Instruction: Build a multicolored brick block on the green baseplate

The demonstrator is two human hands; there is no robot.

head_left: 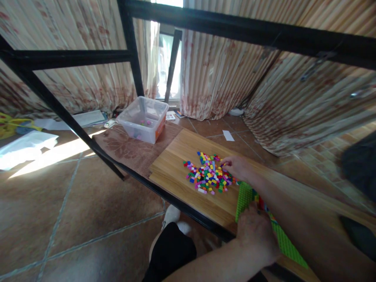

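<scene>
Small building bricks [210, 174] in many colours lie in a loose heap on the wooden board. My right hand [238, 167] reaches over the heap's right edge, its fingertips pinched together among the bricks; whatever is between them is too small to make out. Nearer to me, my left hand [257, 231] rests over a green studded baseplate [244, 197] with its fingers curled. What those fingers grip is hidden. Red, blue and other coloured bricks show on the baseplate beside my left hand, partly covered by my right forearm.
A clear plastic bin [141, 123] with a few bricks inside stands on a brown patterned cloth [117, 149] beyond the wooden board [167, 160]. Black metal bars [88, 137] cross in front and overhead. A dark flat object [357, 233] lies at the right.
</scene>
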